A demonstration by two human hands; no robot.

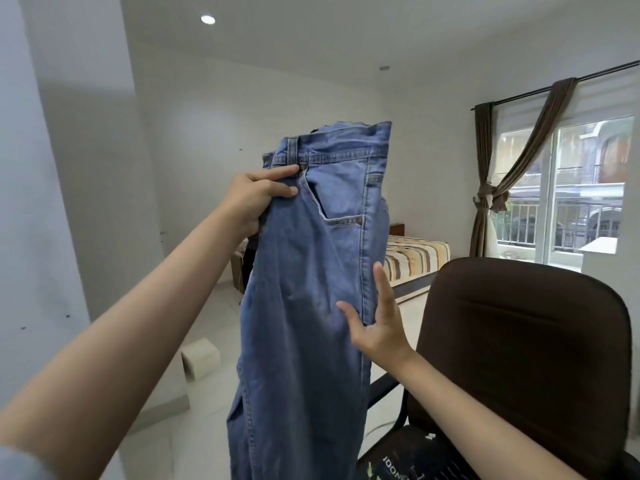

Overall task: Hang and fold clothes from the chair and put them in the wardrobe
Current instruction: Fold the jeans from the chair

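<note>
Head view: the jeans (311,271) hang in the air in front of the person, long axis near upright, waistband at the top and the legs running down past the bottom edge of the picture, so their hems are cut off; the left hand (254,199) holds them high by the waistband edge, fingers (282,173) pinched onto the denim near the rivet, thumb side hidden behind the cloth; the right hand (375,327) is lower, on the outer side seam, fingers spread wide and flat against the fabric, gripping nothing. The next move likely turns on this: the seam lies just at the right hand, so that hand is the nearer one to take the leg and fold it across. To the right stands the chair (519,341); dark clothing (408,462) lies on its seat, perhaps a printed shirt, too cropped to tell; no wardrobe is in sight.
</note>
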